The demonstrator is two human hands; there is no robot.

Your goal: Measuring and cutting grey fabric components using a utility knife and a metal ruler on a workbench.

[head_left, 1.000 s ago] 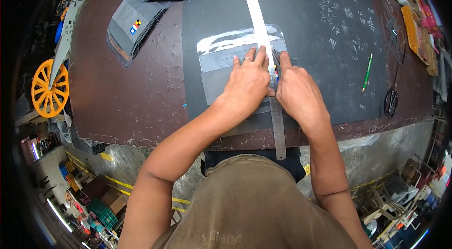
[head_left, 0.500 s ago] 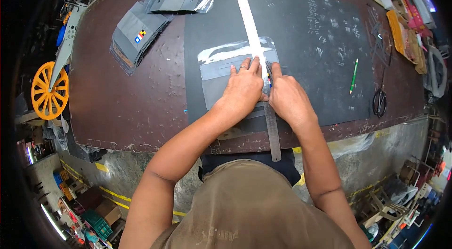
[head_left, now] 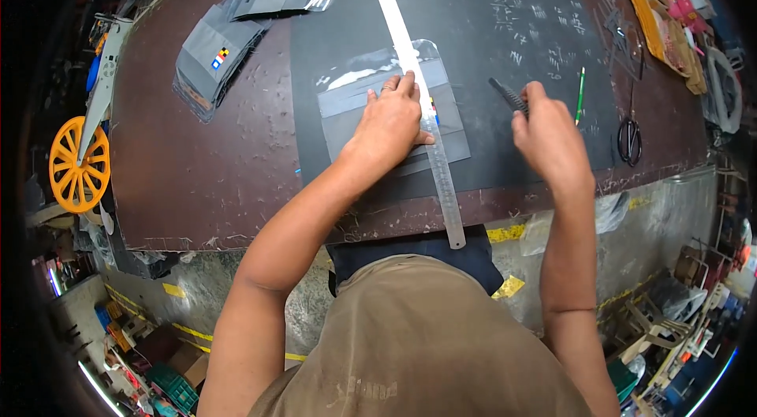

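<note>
Running away from the person, tilted left, ruler [head_left: 422, 113] (probably steel) lies flat.

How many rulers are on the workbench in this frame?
1. A long metal ruler lies across the grey fabric piece on the dark mat, pressed by the left hand. Clutter at the right may hide others.
</note>
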